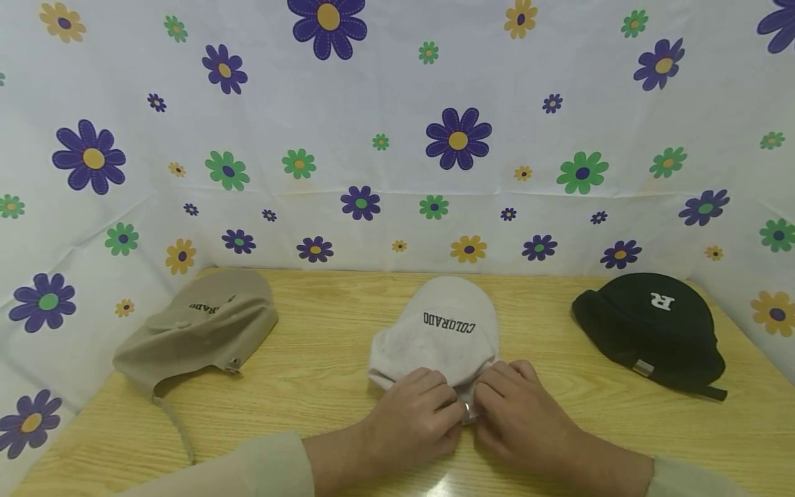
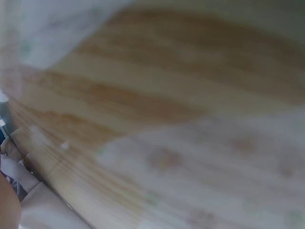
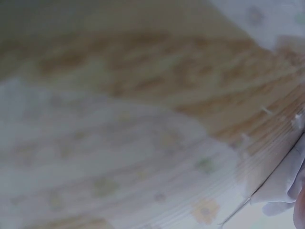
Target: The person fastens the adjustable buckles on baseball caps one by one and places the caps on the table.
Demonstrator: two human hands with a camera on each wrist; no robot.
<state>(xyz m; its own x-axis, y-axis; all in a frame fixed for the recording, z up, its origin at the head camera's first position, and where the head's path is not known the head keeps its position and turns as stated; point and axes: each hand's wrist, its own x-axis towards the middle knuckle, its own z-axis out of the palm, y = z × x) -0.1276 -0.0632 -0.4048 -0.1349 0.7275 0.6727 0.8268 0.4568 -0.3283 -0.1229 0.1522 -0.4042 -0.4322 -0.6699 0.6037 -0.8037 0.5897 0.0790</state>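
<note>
An off-white baseball cap (image 1: 437, 324) with dark COLORADO lettering, upside down from here, sits mid-table in the head view. Both hands meet at its near edge, over the back strap (image 1: 473, 418) with a small metal buckle (image 1: 466, 411). My left hand (image 1: 417, 413) pinches the strap from the left, fingers curled. From the other side my right hand (image 1: 520, 416) grips it close to the buckle. The fingers hide most of the strap. Pale cap fabric (image 2: 52, 210) fills a corner of the left wrist view, and more cap fabric (image 3: 283, 179) shows at the right wrist view's edge.
A khaki cap (image 1: 211, 331) lies at the left, its long strap hanging toward the near side. At the right rests a black cap (image 1: 652, 328) with a white R and a metal clasp. A flower-printed white cloth (image 1: 385, 90) borders the wooden table (image 1: 323, 324) behind and at both sides.
</note>
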